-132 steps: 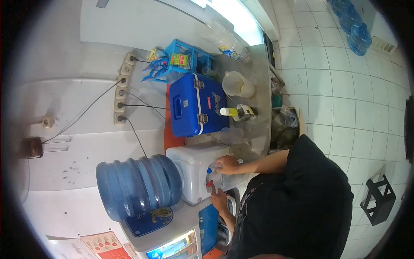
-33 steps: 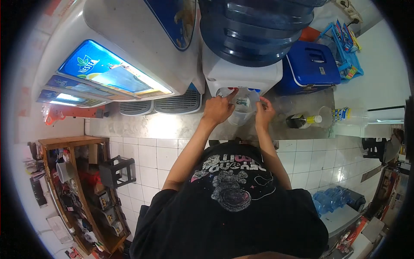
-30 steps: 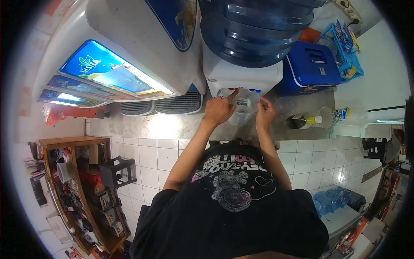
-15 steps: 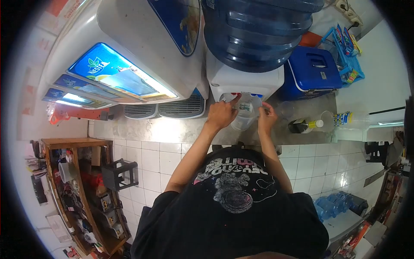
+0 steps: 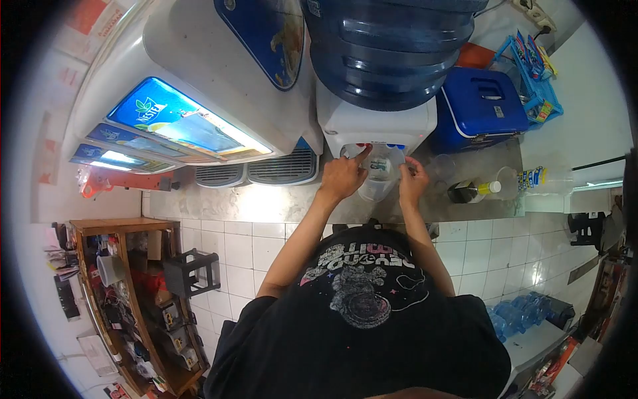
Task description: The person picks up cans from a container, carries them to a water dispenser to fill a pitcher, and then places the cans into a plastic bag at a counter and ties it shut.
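Under the front of the white water dispenser (image 5: pixel 379 123) is a clear plastic cup (image 5: pixel 381 178) with a dark green print, its wide mouth close below the taps. My right hand (image 5: pixel 413 183) pinches the cup's right side near the rim, with fingers bent. On the other side, my left hand (image 5: pixel 343 176) stretches its index finger up to the red tap (image 5: pixel 361 145), while its other fingers bend beside the cup. A blue tap (image 5: pixel 397 146) shows just above the cup's right edge.
A large blue water bottle (image 5: pixel 389 53) sits on the dispenser. To its left stands a drinks machine (image 5: pixel 179 80) with lit panels. A blue cooler box (image 5: pixel 484 106), a dark bottle with a yellow cap (image 5: pixel 473 191) and clear cups (image 5: pixel 506 183) are on the right of the metal counter (image 5: pixel 286 203).
The camera view has shifted slightly. Both hands and the cup keep nearly the same position under the dispenser, the left index finger still at the red tap.
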A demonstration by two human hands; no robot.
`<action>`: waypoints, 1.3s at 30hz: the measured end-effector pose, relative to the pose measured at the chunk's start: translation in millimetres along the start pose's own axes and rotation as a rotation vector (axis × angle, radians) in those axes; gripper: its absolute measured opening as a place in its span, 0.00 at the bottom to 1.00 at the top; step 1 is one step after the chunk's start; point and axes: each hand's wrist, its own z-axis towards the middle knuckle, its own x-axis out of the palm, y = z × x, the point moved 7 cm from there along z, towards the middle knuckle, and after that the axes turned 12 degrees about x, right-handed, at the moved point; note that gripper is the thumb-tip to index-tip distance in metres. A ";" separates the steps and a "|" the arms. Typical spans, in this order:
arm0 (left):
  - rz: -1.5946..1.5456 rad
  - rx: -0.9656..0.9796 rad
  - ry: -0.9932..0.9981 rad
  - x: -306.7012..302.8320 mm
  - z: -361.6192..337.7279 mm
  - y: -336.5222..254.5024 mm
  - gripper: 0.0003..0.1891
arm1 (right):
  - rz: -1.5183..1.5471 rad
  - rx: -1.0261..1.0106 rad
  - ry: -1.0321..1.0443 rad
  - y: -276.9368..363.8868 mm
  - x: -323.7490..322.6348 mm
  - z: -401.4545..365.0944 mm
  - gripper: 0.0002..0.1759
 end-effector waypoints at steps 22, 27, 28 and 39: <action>0.020 -0.021 0.023 1.2 0.3 -1.4 0.31 | 0.021 -0.020 0.036 1.4 1.0 0.2 0.10; 0.026 -0.027 0.020 0.1 -0.5 -2.5 0.31 | -0.057 0.024 0.042 -4.4 1.3 5.6 0.11; 0.027 -0.029 0.023 0.3 -0.6 -2.3 0.31 | -0.057 -0.018 0.033 -3.9 1.1 6.7 0.11; 0.039 -0.037 0.010 2.0 -0.6 -3.2 0.32 | 0.019 -0.011 0.059 0.3 2.6 4.3 0.11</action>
